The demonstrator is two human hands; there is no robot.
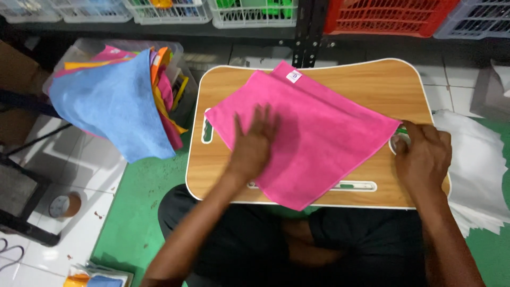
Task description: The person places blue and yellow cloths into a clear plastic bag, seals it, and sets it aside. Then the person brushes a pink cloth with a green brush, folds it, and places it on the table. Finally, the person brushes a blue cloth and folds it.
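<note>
A pink cloth (319,133) lies folded in half on a small wooden lap table (372,85), turned like a diamond, with a white tag near its top corner. My left hand (255,141) rests flat on the cloth's left part, fingers spread. My right hand (422,151) pinches the cloth's right corner at the table's right edge.
A clear bin (175,58) to the left holds a pile of coloured cloths, a blue one (114,103) draped on top. White sheets (478,159) lie stacked at the right. Plastic crates (382,16) line a shelf behind. A tape roll (64,204) sits on the floor.
</note>
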